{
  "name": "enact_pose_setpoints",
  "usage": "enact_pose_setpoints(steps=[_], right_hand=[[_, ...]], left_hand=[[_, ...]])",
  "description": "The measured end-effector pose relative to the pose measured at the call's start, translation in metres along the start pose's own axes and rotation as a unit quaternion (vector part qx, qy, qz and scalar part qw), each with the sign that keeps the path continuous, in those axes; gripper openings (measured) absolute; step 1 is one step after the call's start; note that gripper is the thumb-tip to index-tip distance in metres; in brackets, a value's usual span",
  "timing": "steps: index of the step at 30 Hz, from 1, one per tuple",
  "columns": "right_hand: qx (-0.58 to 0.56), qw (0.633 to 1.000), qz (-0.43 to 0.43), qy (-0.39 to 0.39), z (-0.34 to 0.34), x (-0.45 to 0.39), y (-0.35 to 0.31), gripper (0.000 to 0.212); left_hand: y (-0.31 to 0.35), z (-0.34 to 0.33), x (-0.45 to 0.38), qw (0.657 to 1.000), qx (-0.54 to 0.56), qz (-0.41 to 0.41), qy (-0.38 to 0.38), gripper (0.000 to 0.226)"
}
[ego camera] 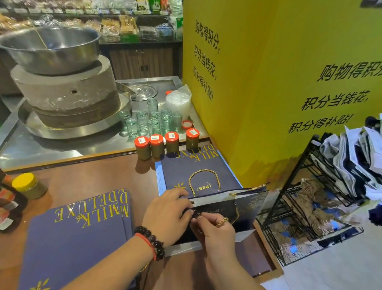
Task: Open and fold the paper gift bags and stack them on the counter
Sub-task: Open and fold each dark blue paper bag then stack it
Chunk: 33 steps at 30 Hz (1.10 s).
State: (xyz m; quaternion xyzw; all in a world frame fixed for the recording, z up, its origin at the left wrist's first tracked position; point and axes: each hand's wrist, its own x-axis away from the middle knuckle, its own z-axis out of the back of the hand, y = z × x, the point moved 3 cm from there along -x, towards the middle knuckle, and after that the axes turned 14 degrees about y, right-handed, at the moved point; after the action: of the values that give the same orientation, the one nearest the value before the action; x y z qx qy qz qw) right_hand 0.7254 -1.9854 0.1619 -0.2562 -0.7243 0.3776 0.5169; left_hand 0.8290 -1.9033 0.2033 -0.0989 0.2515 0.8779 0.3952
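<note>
Near the front edge of the brown wooden counter [104, 172], both hands work on one navy paper gift bag [233, 208] that stands half opened, its mouth turned toward the person and its white inner rim showing along the bottom edge. Its paper looks smooth and matte, printed with a faint gold pattern, and a twisted gold cord handle [221, 221] loops out beside the right hand. The left hand [167, 214], a dark beaded bracelet [151, 241] on its wrist, has its fingers curled over the bag's top edge, gripping it. The right hand [215, 230] pinches the same edge just beside the left, thumb and fingers closed on the paper.

Behind the open bag lies a flat stack of folded bags [192, 170], lettered MILK DELUXE in gold (read upside down from here), with a gold cord loop lying on top. Left of the open bag sits a second flat stack [73, 238] of the same navy bags.

Beyond the first stack stand four round jars with orange lids [164, 145], then a cluster of clear glass cups [150, 120] and a grey stone mill [67, 90] topped by a steel basin
</note>
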Motion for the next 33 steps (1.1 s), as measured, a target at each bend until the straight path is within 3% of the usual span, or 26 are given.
enact_pose_setpoints(steps=[16,24,28,33], right_hand=[[0.084,0.994,0.059,0.024,0.000,0.002,0.001,0.009],[0.129,0.987,0.091,0.015,0.003,0.005,-0.002,0.007],[0.124,0.990,0.069,0.003,0.003,0.002,-0.001,0.018],[0.141,0.988,0.025,-0.056,0.008,0.006,0.000,0.008]], left_hand=[[0.001,-0.001,0.003,1.000,0.001,-0.003,0.002,0.025],[0.001,-0.005,0.009,0.998,-0.003,-0.054,0.033,0.017],[0.000,-0.005,0.011,0.997,-0.005,-0.069,0.041,0.017],[0.001,-0.004,0.015,0.994,-0.008,-0.101,0.035,0.014]])
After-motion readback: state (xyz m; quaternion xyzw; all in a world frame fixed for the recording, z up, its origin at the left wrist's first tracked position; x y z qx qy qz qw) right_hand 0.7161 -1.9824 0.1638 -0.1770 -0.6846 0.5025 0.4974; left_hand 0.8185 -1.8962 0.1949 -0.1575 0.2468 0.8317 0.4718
